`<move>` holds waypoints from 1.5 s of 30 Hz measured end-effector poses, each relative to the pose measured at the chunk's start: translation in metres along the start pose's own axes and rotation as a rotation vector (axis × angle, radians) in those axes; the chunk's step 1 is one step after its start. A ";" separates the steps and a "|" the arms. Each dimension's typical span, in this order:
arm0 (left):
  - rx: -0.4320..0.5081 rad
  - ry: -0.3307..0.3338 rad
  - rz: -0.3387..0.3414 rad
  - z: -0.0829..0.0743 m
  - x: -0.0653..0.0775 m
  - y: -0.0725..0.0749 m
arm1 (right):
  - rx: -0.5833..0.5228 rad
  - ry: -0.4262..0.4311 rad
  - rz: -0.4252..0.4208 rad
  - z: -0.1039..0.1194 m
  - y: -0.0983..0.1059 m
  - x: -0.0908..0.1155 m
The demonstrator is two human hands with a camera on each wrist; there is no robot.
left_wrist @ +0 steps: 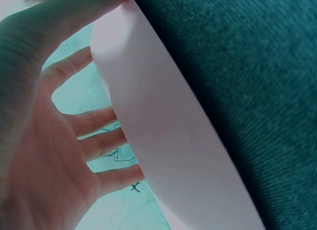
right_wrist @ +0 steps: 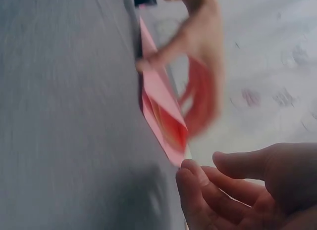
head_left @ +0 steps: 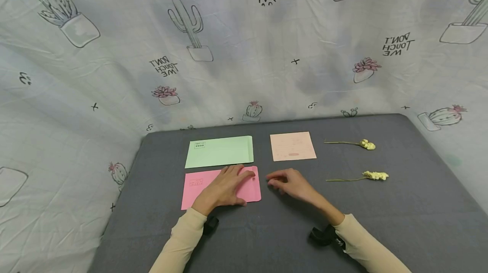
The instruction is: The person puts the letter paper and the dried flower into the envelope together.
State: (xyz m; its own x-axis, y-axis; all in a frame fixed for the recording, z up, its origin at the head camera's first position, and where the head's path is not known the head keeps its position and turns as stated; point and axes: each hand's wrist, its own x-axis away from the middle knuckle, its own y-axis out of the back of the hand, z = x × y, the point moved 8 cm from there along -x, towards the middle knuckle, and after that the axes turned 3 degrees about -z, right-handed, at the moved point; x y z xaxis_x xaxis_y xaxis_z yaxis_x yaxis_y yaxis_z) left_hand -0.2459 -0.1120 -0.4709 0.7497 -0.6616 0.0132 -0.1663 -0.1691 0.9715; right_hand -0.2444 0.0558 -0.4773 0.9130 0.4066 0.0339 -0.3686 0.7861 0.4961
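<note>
A pink envelope [head_left: 192, 192] lies on the grey table, its flap end toward the right. My left hand [head_left: 225, 186] spans it from above, the thumb at the near edge and the fingertips at the far edge, holding it across. In the right wrist view the mouth of the pink envelope [right_wrist: 157, 81] gapes, with a yellowish strip visible inside. Just right of the flap, my right hand [head_left: 292, 185] hovers with loosely bent fingers and nothing in them. Its thumb stands apart from the fingertips in the right wrist view.
Behind the pink envelope lies a pale green envelope [head_left: 221, 153]. A peach paper card [head_left: 292, 146] is to its right. Two yellow flower stems, a far one [head_left: 367, 144] and a near one [head_left: 375, 175], lie farther right. A cactus-print cloth [head_left: 236, 73] hangs behind the table.
</note>
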 end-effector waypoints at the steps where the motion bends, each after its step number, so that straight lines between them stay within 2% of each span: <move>1: 0.002 -0.002 -0.001 0.000 0.000 0.000 | 0.005 -0.001 -0.011 -0.002 0.007 0.002; 11: 0.022 -0.013 0.005 -0.002 -0.001 -0.002 | 0.098 -0.035 -0.142 -0.024 0.074 0.030; 21: 0.018 -0.018 -0.005 -0.003 -0.002 -0.002 | 0.243 -0.013 -0.305 -0.036 0.135 0.065; 26: 0.020 -0.020 -0.005 -0.004 -0.002 -0.001 | 0.324 0.007 -0.418 -0.050 0.169 0.088; 30: 0.015 -0.013 -0.004 -0.002 -0.001 -0.002 | 0.376 -0.029 -0.469 -0.067 0.189 0.105; 34: 0.016 -0.008 -0.009 -0.001 0.000 -0.002 | 0.420 -0.090 -0.460 -0.081 0.200 0.120; 41: 0.024 -0.006 -0.006 -0.001 0.000 -0.003 | 0.433 -0.195 -0.344 -0.105 0.212 0.143; 45: 0.011 0.000 -0.004 0.000 0.001 -0.002 | 0.431 -0.215 -0.308 -0.113 0.212 0.150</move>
State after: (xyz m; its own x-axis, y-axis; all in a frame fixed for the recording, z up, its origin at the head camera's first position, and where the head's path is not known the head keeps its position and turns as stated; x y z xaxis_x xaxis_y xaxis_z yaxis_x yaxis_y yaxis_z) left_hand -0.2451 -0.1122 -0.4733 0.7505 -0.6608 0.0091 -0.1704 -0.1803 0.9687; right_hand -0.2053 0.3366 -0.4650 0.9987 0.0494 -0.0145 -0.0165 0.5744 0.8184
